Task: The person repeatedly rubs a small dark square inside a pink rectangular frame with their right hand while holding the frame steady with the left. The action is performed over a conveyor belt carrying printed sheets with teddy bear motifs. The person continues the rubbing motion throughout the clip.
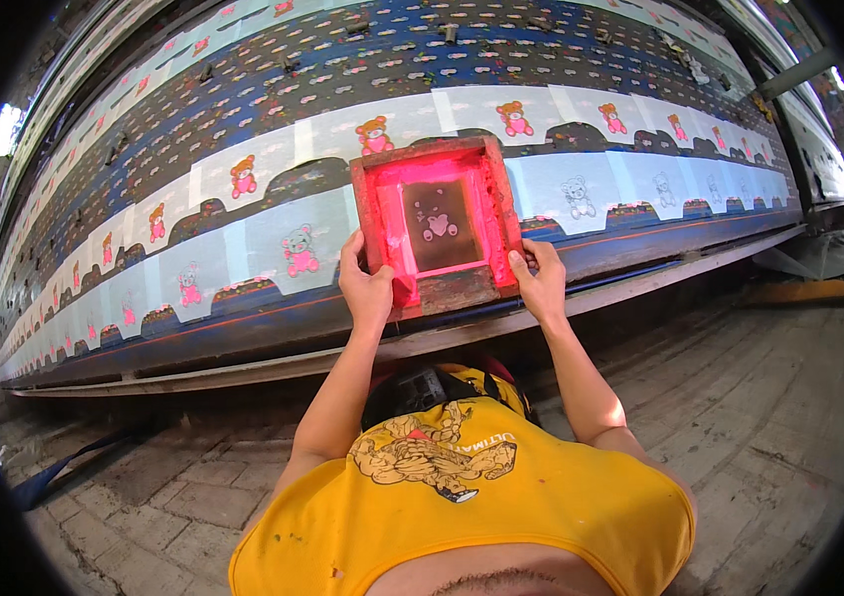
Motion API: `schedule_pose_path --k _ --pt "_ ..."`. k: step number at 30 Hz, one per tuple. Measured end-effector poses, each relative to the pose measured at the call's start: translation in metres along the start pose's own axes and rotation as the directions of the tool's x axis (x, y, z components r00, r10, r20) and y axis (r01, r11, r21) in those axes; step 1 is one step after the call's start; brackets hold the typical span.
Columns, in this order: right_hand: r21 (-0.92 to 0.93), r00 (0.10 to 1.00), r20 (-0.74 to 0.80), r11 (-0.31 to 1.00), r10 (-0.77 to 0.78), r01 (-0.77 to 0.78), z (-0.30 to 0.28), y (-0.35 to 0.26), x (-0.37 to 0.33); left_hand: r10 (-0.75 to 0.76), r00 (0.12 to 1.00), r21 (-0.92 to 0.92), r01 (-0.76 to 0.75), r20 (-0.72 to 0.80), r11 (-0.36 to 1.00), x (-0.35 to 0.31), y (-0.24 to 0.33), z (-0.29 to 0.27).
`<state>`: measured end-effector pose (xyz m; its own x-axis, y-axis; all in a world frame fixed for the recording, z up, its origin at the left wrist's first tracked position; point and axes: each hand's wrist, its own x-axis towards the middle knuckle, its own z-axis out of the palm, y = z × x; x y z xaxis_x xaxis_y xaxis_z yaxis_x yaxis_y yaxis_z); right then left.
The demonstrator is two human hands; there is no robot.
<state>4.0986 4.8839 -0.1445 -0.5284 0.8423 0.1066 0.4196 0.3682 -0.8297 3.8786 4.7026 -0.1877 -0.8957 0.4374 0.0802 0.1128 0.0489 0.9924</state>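
Note:
A wooden screen-printing frame (457, 289), its inner sides smeared bright pink, lies over the near row of pale fabric pieces. Through its dark mesh window (439, 226) a small bear stencil shows. My left hand (366, 284) grips the frame's left side near the lower corner. On the opposite side my right hand (541, 280) holds the lower right edge, fingers curled round it. Left of the frame, a fabric piece bears a grey-outlined bear with pink parts (301, 250). To the right, another piece carries only a bear outline (578, 197). The fabric beneath the frame is hidden.
A long sloping print table (382, 74) stretches across the view, stained with paint marks. Farther back runs a row of pieces with orange-and-pink bears (514, 119). The table's near rail (630, 288) passes below my hands. Brick floor (740, 397) lies below.

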Motion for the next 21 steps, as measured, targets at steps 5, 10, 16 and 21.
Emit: schedule_pose_path --k 5,10,16,21 --pt "0.048 0.998 0.054 0.998 0.044 -0.047 -0.017 0.030 0.007 -0.081 0.997 0.044 0.081 0.003 0.996 -0.007 -0.005 0.021" --pt "0.087 0.993 0.107 0.995 0.044 -0.053 -0.019 0.033 0.011 -0.106 0.994 0.114 0.105 0.004 0.988 -0.003 0.008 0.021" --pt "0.157 0.989 0.138 0.985 0.045 -0.066 -0.024 0.036 0.011 -0.135 0.991 0.068 0.134 0.009 0.989 -0.003 0.003 0.019" --pt "-0.038 0.972 0.061 0.973 -0.226 0.228 -0.026 0.012 0.006 -0.144 0.990 0.113 0.142 0.008 0.983 -0.004 0.002 0.018"
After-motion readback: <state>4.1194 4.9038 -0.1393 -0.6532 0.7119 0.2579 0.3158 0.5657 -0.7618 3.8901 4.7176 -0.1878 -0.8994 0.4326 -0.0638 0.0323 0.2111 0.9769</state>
